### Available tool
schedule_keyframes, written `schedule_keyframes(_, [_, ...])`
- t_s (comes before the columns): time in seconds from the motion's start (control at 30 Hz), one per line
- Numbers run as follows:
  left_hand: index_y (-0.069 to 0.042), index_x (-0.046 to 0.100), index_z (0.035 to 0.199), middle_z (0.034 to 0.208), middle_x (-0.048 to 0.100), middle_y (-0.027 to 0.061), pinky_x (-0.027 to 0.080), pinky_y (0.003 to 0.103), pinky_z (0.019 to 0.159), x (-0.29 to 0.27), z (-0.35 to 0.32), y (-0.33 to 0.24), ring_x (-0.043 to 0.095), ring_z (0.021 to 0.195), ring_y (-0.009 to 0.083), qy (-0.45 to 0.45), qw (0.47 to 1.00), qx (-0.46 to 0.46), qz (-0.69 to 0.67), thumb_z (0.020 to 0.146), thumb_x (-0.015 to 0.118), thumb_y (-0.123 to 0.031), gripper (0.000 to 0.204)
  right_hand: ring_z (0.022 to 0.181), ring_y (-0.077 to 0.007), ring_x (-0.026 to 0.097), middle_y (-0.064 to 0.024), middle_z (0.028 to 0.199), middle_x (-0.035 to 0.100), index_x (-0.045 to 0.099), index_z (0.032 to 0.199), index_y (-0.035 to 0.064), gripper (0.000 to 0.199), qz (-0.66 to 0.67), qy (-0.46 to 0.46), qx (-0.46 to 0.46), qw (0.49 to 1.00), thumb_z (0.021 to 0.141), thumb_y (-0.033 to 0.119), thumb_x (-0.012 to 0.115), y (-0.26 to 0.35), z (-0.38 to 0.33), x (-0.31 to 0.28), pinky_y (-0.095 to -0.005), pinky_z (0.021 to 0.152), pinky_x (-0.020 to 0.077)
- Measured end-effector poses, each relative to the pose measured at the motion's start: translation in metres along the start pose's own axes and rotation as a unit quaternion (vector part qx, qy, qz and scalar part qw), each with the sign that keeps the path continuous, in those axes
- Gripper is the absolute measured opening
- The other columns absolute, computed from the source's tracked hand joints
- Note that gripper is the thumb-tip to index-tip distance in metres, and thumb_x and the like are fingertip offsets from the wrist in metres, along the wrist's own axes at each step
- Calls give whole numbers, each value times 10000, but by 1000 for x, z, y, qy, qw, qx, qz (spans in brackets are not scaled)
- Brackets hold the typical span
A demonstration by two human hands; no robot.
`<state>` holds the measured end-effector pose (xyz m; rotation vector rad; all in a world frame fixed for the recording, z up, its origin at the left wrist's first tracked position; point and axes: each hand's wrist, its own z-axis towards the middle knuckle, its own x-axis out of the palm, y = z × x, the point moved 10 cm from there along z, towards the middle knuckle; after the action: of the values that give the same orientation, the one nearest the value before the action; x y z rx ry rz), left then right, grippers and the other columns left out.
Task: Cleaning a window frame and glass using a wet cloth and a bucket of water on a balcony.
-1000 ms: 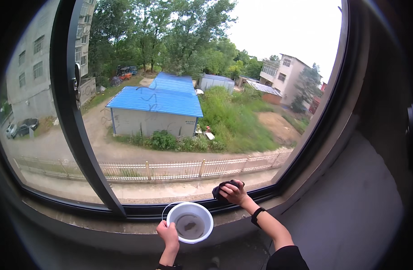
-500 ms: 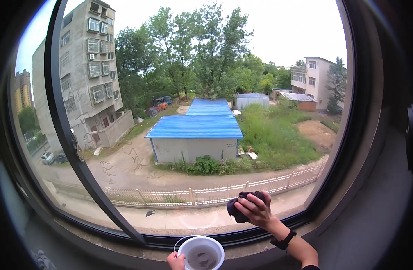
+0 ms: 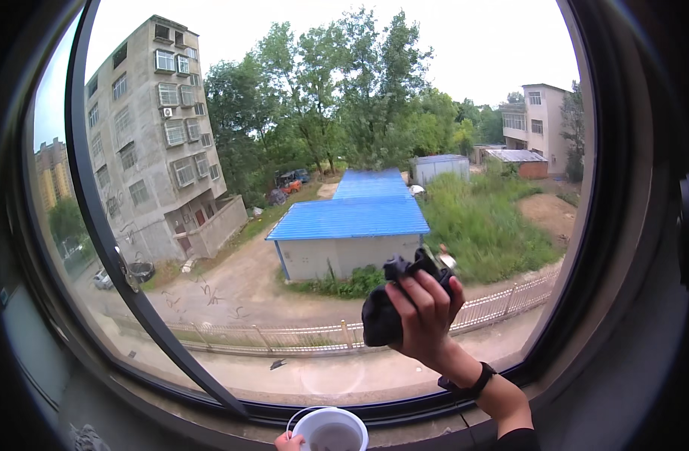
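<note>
My right hand (image 3: 426, 312) presses a crumpled black cloth (image 3: 382, 312) against the glass of a large window pane (image 3: 322, 225), low and right of centre. A black band sits on that wrist. At the bottom edge my left hand (image 3: 288, 442) holds a white bowl (image 3: 329, 431) by its rim; only a few fingers show. The bowl holds something greyish and stands just below the window's lower frame.
A dark window frame (image 3: 104, 233) with a slanted bar crosses the left side. A grey sill (image 3: 209, 432) runs along the bottom and a grey wall (image 3: 622, 376) rises on the right. Outside are a tall building, trees and a blue-roofed shed.
My right hand has risen with the cloth from the lower frame up onto the glass. The view has tilted upward, so the bowl and left hand have slid toward the bottom edge.
</note>
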<state>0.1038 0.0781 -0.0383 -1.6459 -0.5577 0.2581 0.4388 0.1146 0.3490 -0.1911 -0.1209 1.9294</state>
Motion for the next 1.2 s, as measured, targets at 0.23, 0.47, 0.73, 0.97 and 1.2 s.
schedule_keyframes(0.23, [-31,533,716,674,539,15,388,278,550,-13,11,23,480,609,101,-13,999,-8,42,725,578,-10,50,1176,-44,506,129,1184,582,652,1094,311,220,47,42,-159,985,883,301,592,63,-133,9,-406,1110,235])
schedule_keyframes(0.47, [-62,446,585,580,481,-22,317,257,479,-4,-3,3,413,524,58,-35,999,-21,24,664,591,36,192,1118,-219,557,-9,1102,601,634,1076,195,321,40,-5,-73,997,771,206,734,10,-47,-3,-491,1068,287])
schedule_keyframes(0.73, [-52,408,566,560,443,-24,342,263,511,7,0,-2,396,561,56,-25,999,6,27,663,599,-9,218,1078,-285,551,-80,1101,630,625,1109,93,438,1,-159,-41,986,699,174,757,-21,112,-17,-432,971,376])
schedule_keyframes(0.97, [-66,365,540,524,374,-48,285,273,466,-6,-12,3,352,540,35,17,999,11,29,661,597,-6,269,1136,-266,542,-69,1126,595,594,1101,116,466,1,-74,-83,994,728,345,753,71,50,11,-456,1038,296])
schedule_keyframes(1.2, [-72,362,539,529,394,-41,289,255,464,-8,-11,-1,363,535,37,46,999,0,-11,660,596,5,274,1168,-228,498,-7,1116,541,592,1075,211,377,14,91,-159,983,743,287,752,112,-148,49,-483,1122,196])
